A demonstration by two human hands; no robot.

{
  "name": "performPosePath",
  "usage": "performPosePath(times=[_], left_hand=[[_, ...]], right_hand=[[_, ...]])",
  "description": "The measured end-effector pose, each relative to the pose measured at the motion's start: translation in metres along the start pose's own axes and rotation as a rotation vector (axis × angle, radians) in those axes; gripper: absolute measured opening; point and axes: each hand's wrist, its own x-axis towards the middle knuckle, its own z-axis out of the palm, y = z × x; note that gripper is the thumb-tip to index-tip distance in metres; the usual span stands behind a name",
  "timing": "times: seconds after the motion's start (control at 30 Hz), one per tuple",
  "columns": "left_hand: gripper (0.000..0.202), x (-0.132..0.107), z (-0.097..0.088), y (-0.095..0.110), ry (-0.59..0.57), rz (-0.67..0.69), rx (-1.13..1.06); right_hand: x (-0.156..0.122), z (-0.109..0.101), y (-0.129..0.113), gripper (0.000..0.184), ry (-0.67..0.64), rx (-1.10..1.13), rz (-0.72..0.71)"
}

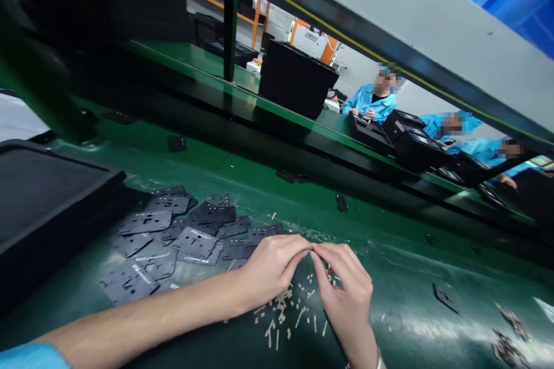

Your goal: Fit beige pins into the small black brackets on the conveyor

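Above the green bench my left hand (272, 265) and my right hand (348, 285) meet fingertip to fingertip. Both are closed in a pinch; whatever lies between the tips is too small to make out. Under and between the hands, small pale strips and bits (281, 308) are scattered on the bench. A loose heap of thin dark plates with cut-outs (197, 242) spreads to the left of my left hand, some bearing light strips.
A large black foam tray (52, 184) stands at the left. A single dark plate (445, 297) and small metal parts (511, 346) lie at the right. Beyond a raised rail, co-workers in blue (372, 101) sit by black cases (418, 144). A grey beam (389, 17) crosses overhead.
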Motion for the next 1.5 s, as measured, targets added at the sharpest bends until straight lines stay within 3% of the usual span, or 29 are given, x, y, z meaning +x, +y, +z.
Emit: performPosePath(times=[0.1, 0.2, 0.43, 0.5, 0.63, 0.87, 0.97, 1.03, 1.1, 1.3, 1.5], left_hand=[[0.028, -0.002, 0.002, -0.003, -0.007, 0.064, 0.118], [0.028, 0.0, 0.0, -0.001, -0.024, 0.025, 0.072], [0.024, 0.009, -0.009, 0.006, -0.115, -0.399, -0.595], [0.026, 0.01, -0.008, 0.005, -0.12, -0.446, -0.743], [0.029, 0.01, -0.005, 0.002, -0.143, -0.465, -0.811], [0.03, 0.008, -0.007, 0.004, -0.214, -0.47, -0.7], [0.022, 0.007, -0.008, 0.009, -0.111, -0.432, -0.519], [0.018, 0.006, -0.007, 0.012, -0.027, -0.347, -0.354], [0.017, 0.004, -0.007, 0.015, -0.013, -0.253, -0.23], [0.014, 0.004, -0.008, 0.017, -0.021, -0.23, -0.183], [0.021, 0.005, -0.008, 0.018, -0.024, -0.202, -0.227]], right_hand=[[-0.001, 0.002, 0.002, 0.024, -0.003, -0.052, -0.087], [-0.002, 0.004, 0.002, 0.023, 0.008, -0.083, -0.108], [0.003, -0.008, 0.008, 0.013, 0.011, 0.017, 0.131], [0.006, -0.012, 0.007, 0.014, -0.047, 0.085, 0.202], [0.007, -0.013, 0.0, 0.013, -0.11, 0.236, 0.313], [0.004, -0.008, -0.004, 0.006, -0.051, 0.287, 0.394], [0.002, -0.005, -0.001, 0.006, -0.024, 0.308, 0.447], [0.001, -0.004, 0.001, 0.006, -0.002, 0.341, 0.487], [-0.001, -0.002, 0.002, 0.006, 0.0, 0.385, 0.504], [-0.003, 0.001, -0.001, 0.008, -0.008, 0.431, 0.462], [-0.005, 0.004, -0.006, 0.011, 0.048, 0.27, 0.294]])
